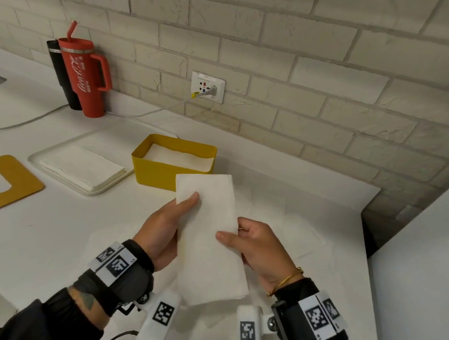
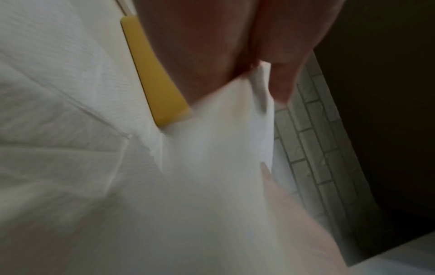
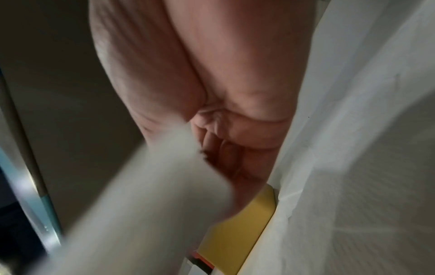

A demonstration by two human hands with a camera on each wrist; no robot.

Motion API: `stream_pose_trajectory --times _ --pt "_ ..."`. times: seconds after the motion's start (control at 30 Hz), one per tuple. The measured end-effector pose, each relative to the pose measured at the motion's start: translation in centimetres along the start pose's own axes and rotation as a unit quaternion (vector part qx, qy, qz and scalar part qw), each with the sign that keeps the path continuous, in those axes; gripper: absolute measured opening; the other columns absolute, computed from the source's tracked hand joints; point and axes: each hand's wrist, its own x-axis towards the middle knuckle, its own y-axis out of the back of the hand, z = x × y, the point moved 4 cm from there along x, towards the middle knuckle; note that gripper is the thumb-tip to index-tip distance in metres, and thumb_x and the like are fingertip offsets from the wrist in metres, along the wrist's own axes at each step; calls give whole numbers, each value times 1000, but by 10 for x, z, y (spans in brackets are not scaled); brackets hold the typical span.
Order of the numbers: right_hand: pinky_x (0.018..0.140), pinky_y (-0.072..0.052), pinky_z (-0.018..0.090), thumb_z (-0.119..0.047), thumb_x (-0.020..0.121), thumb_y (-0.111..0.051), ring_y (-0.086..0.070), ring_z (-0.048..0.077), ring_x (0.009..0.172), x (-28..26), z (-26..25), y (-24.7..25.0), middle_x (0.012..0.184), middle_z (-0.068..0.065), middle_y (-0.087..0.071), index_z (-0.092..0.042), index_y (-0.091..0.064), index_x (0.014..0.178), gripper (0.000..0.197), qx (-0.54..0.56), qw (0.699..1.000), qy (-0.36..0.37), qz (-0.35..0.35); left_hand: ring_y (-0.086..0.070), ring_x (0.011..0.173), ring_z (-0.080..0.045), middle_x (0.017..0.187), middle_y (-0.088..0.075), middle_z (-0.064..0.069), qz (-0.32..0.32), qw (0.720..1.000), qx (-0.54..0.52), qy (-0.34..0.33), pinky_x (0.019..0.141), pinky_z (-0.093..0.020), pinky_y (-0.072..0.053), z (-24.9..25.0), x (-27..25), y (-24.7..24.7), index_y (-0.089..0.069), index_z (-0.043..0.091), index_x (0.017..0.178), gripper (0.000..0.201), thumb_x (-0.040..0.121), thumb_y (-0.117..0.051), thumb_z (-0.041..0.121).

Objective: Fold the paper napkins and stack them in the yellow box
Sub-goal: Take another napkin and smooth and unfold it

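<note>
I hold a long folded white paper napkin [image 1: 208, 235] in the air above the counter with both hands. My left hand [image 1: 166, 224] grips its left edge, thumb on top. My right hand [image 1: 252, 243] pinches its right edge, thumb across the paper. The yellow box [image 1: 164, 173] stands just behind, with white napkins [image 1: 176, 154] lying inside. Both wrist views are blurred: the left shows the napkin [image 2: 212, 148] under my fingers [image 2: 277, 80] and the box [image 2: 153, 78]; the right shows the napkin [image 3: 153, 195] and the box [image 3: 244, 223].
A white tray [image 1: 60, 147] with a pile of unfolded napkins [image 1: 82, 166] sits left of the box. A yellow lid [image 1: 7, 184] with an oval hole lies at far left. A red tumbler [image 1: 84, 75] and cable [image 1: 142, 113] stand by the brick wall. More unfolded paper [image 1: 301, 228] lies under my hands.
</note>
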Motion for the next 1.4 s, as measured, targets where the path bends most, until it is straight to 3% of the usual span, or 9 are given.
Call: stream_pose_trajectory --times 0.13,0.3,0.43,0.5,0.63,0.77,0.93,1.13,1.4 --pt "96 -57 44 -8 88 -75 -73 26 103 6 10 -7 110 10 -77 -5 -69 117 30 18 1000 -9 0 -70 106 -42 122 -69 -26 -16 999 23 15 82 -48 -62 -9 5 8 -60 2 131 46 87 -71 11" --pt "64 -56 21 -8 83 -81 -74 19 78 1 27 -1 94 8 -78 -8 -70 105 25 -167 967 -103 -161 -76 85 -33 107 -75 -21 40 999 9 -9 65 -41 -63 0 10 26 -66 7 119 36 84 -63 10" --pt "56 -50 22 -28 84 -79 -66 13 65 23 17 69 87 8 -77 -11 -71 98 23 -249 957 -110 99 -77 83 -25 100 -78 -9 64 998 15 -25 64 -36 -61 7 12 39 -67 14 118 32 86 -63 10" --pt "62 -52 25 -41 84 -74 -65 15 68 31 23 100 84 3 -72 -11 -68 95 33 -319 910 -153 214 -77 82 -24 99 -79 -8 70 997 11 -24 64 -35 -61 7 13 41 -67 14 118 29 90 -60 8" --pt "63 -51 24 -52 79 -73 -62 18 67 41 46 113 79 2 -67 -11 -67 93 43 -401 862 -229 207 -77 79 -24 95 -79 -9 72 997 3 -11 60 -33 -61 3 13 41 -67 12 115 25 92 -59 6" --pt "80 -52 29 -25 89 -74 -65 24 88 42 46 112 99 12 -70 -3 -67 107 29 -347 891 -207 208 -77 80 -25 97 -78 -10 71 997 6 -7 61 -34 -62 0 11 42 -66 11 116 34 83 -63 9" --pt "74 -60 35 -11 86 -77 -67 24 86 40 34 110 96 8 -68 -14 -65 90 12 -203 936 -60 282 -77 78 -25 93 -79 -8 75 997 10 -9 61 -36 -61 2 4 45 -66 12 114 25 90 -59 5" --pt "66 -54 27 -15 82 -82 -65 21 74 33 12 112 81 1 -68 -14 -61 78 21 -231 909 15 347 -77 79 -24 94 -79 -8 76 997 16 -14 68 -39 -57 4 -1 45 -66 12 114 24 93 -57 6" --pt "71 -42 27 -19 78 -85 -54 13 77 21 7 108 94 -5 -50 -16 -50 66 37 -344 862 87 361 -77 82 -25 98 -78 -10 67 998 5 -20 64 -35 -61 3 -4 44 -66 12 117 36 81 -64 14"
